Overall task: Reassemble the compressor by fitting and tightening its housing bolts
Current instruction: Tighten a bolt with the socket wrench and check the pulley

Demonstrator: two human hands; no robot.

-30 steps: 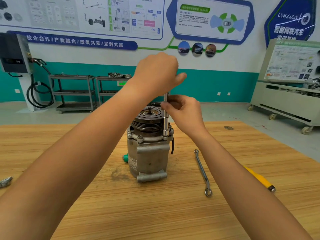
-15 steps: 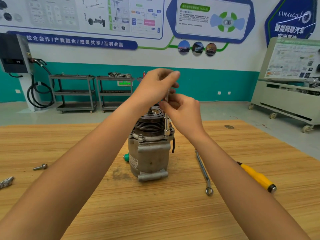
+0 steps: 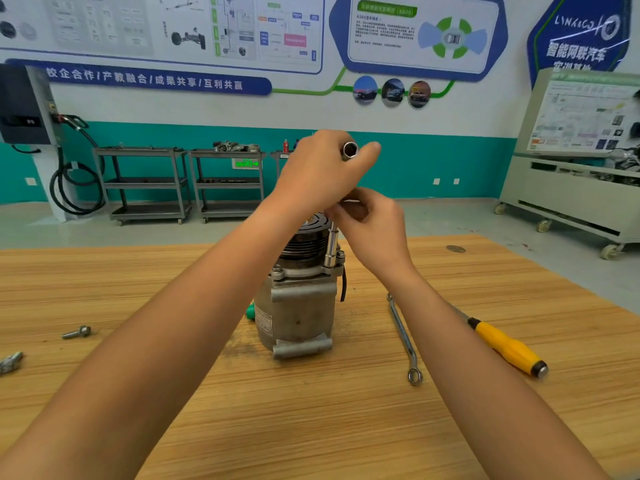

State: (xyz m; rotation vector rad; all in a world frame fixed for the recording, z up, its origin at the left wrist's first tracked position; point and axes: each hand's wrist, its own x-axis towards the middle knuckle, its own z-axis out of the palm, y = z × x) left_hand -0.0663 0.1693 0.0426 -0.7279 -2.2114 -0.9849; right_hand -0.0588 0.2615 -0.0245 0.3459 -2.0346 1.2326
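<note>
- The compressor (image 3: pixel 298 306) stands upright mid-table (image 3: pixel 311 427) with its pulley end up, so the flange bolts face the hands.
- Right hand (image 3: pixel 372 233) pinches the top of an extension bar (image 3: pixel 330 249) standing on a bolt at the flange's right edge. I reckon it's keeping the bar seated.
- Left hand (image 3: pixel 318 174) is curled round a socket (image 3: pixel 349 150), open end toward the camera, held above and apart from the bar.
- Ring spanner (image 3: pixel 403 337) and yellow-handled screwdriver (image 3: pixel 507 349) lie just right, handy. A loose bolt (image 3: pixel 78 331) waits well off left, probably next in.

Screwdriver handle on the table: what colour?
The screwdriver handle is yellow, dark at both ends; the head view shows it.
</note>
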